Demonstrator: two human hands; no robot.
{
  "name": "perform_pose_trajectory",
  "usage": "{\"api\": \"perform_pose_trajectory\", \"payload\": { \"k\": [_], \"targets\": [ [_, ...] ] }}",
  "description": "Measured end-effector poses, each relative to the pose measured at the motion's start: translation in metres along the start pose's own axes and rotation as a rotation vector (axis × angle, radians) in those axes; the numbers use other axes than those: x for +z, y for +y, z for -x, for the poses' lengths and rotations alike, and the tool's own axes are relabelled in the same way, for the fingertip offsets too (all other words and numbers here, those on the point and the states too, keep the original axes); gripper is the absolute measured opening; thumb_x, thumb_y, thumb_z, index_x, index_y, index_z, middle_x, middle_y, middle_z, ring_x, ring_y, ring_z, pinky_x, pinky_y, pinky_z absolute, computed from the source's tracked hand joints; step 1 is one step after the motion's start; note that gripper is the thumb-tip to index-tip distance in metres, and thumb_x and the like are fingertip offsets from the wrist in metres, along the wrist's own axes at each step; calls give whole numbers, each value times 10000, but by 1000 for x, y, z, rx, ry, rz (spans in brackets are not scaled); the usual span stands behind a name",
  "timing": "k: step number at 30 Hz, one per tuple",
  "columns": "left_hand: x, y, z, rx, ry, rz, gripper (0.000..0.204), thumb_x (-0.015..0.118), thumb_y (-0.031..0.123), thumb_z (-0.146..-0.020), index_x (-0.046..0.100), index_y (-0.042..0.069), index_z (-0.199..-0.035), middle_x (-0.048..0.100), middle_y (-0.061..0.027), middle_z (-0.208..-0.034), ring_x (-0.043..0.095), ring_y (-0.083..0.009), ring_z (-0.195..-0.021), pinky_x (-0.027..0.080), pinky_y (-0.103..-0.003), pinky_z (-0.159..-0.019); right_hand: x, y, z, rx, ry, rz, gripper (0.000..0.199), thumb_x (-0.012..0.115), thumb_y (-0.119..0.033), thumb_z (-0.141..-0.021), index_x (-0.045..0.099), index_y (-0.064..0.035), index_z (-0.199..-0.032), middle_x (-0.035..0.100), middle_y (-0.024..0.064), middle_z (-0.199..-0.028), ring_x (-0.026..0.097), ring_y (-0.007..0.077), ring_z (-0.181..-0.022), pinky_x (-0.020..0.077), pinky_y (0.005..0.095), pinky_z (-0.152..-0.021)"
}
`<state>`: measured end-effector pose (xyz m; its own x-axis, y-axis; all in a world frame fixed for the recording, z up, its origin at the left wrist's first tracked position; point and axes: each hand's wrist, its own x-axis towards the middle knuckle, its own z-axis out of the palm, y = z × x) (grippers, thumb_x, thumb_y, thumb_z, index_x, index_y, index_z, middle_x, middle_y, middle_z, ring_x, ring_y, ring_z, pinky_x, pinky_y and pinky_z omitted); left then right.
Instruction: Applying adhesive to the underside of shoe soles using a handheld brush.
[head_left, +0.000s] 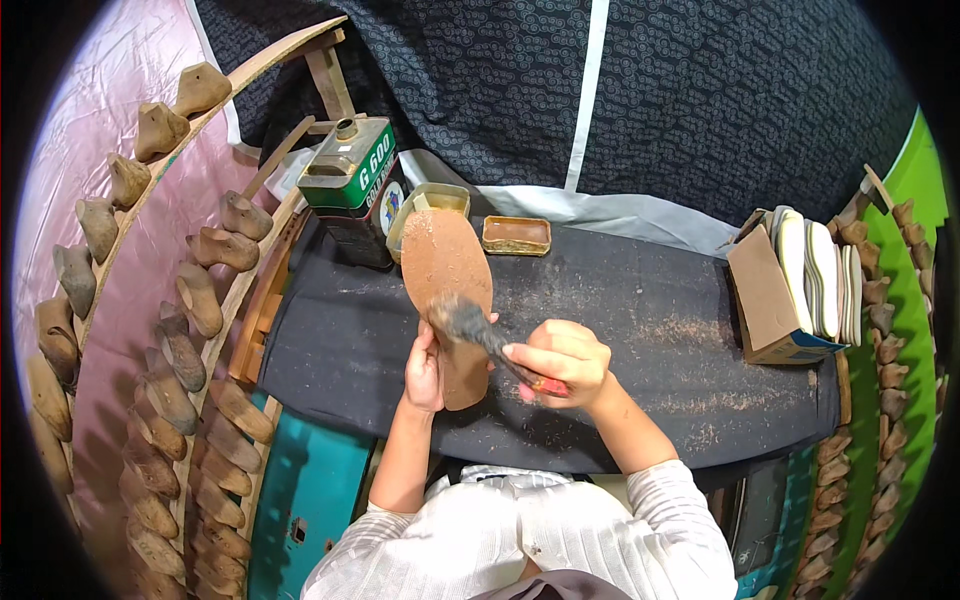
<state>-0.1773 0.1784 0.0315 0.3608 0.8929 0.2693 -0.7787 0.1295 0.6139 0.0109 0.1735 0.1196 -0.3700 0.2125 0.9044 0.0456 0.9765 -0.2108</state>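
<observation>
My left hand (424, 375) is closed round the narrow waist of a tan shoe sole (447, 262), which is held up over the near part of the table with its broad end pointing away from me. The fingers reach behind the sole. In my right hand (562, 365) is a brush (487, 338) with a dark, crusted shaft and a red patch near the grip. Its blurred bristle end lies over the middle of the sole, just above my left thumb. Small pale flecks mark the sole's face.
A dark-covered table (620, 310) carries scattered shavings. Beyond the sole stand a green and black metal can (350, 190), a pale tub (455, 200) and a small brown tray (516, 236). A cardboard box (765, 290) of insoles sits right. Racks of wooden shoe lasts (200, 295) flank both sides.
</observation>
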Motion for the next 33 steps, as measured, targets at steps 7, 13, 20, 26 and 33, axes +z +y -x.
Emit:
{"api": "perform_pose_trajectory", "payload": {
  "k": [7, 13, 20, 26, 33],
  "targets": [
    [8, 6, -13, 88, 155, -27, 528, 199, 417, -959, 311, 85, -1354, 494, -221, -1240, 594, -273, -908, 531, -405, -768, 8, -4, 9, -45, -147, 54, 374, 677, -7, -520, 627, 31, -888, 511, 47, -619, 527, 194, -522, 426, 295, -470],
    [22, 10, -16, 107, 227, -31, 597, 211, 459, -948, 350, 22, -1330, 465, -190, -1276, 577, -250, -875, 519, -413, -703, 14, -6, 4, -38, 26, 88, 382, 737, -70, -595, 629, 20, -950, 536, 47, -645, 544, 184, -549, 431, 285, -480],
    [22, 16, -20, 171, 210, 9, 573, 203, 448, -951, 360, 37, -1319, 506, -186, -1243, 595, -240, -858, 537, -404, -711, 16, -10, 16, -30, -39, 90, 318, 749, -111, -622, 653, 18, -897, 524, 35, -613, 540, 181, -512, 420, 288, -450],
    [21, 17, -20, 216, 208, -25, 563, 206, 441, -957, 342, 43, -1332, 490, -187, -1249, 587, -232, -857, 536, -389, -709, 15, -13, 11, 15, 8, 31, 326, 712, -19, -603, 631, 19, -917, 531, 49, -620, 534, 189, -527, 423, 300, -456],
    [10, 22, -21, 290, 186, -30, 555, 202, 438, -967, 320, 50, -1347, 457, -198, -1290, 582, -238, -915, 532, -385, -756, 8, -6, 19, 20, -140, -57, 294, 734, -125, -637, 658, 40, -869, 532, 47, -590, 541, 187, -507, 419, 290, -444]
  ]
}}
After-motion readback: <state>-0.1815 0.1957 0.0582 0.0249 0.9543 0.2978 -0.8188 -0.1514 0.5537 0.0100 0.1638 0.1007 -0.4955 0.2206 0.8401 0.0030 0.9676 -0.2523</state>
